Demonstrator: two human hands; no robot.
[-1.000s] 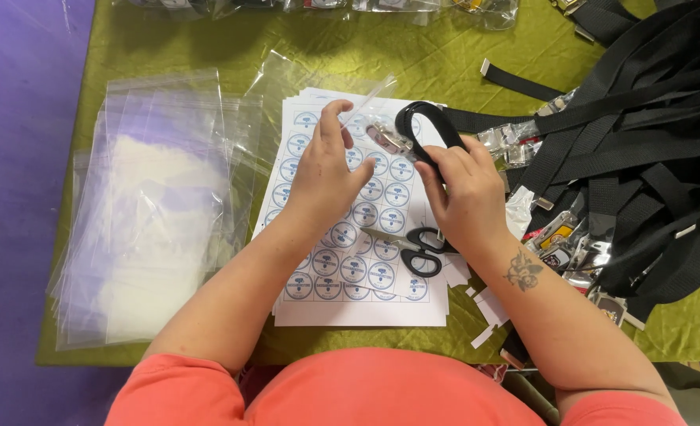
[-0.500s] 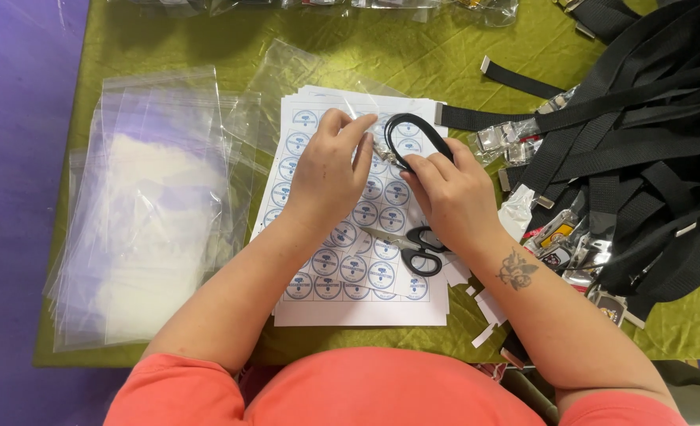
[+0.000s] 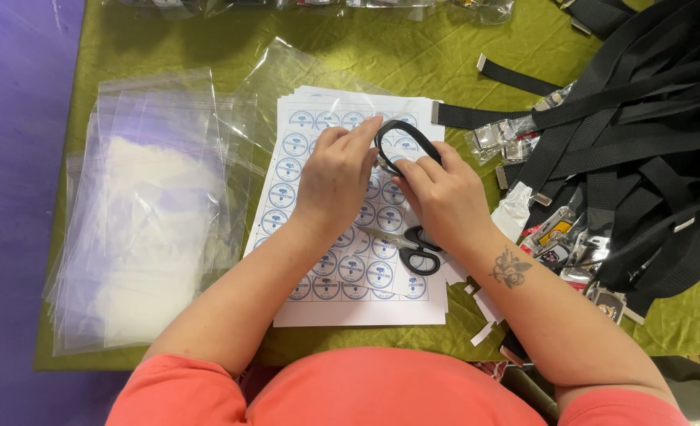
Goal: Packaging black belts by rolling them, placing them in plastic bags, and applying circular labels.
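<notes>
Black strap loop [image 3: 404, 136] between two hands

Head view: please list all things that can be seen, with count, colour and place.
Strap loop: one, black, held by both hands over the sheets.
Sticker sheets: a stack, white with round blue-and-white stickers, table centre.
Scissors: one pair, black handles, on the sheets under the right wrist.
Clear bags: a pile, transparent, at left.
Straps: many, black, heaped at right.
Metal clips: several, silver, in small clear wrappers among the straps.
Paper scraps: a few, white, by the right forearm.
Tablecloth: one, olive green.
Left hand: on the loop.
Right hand: on the loop.
</notes>
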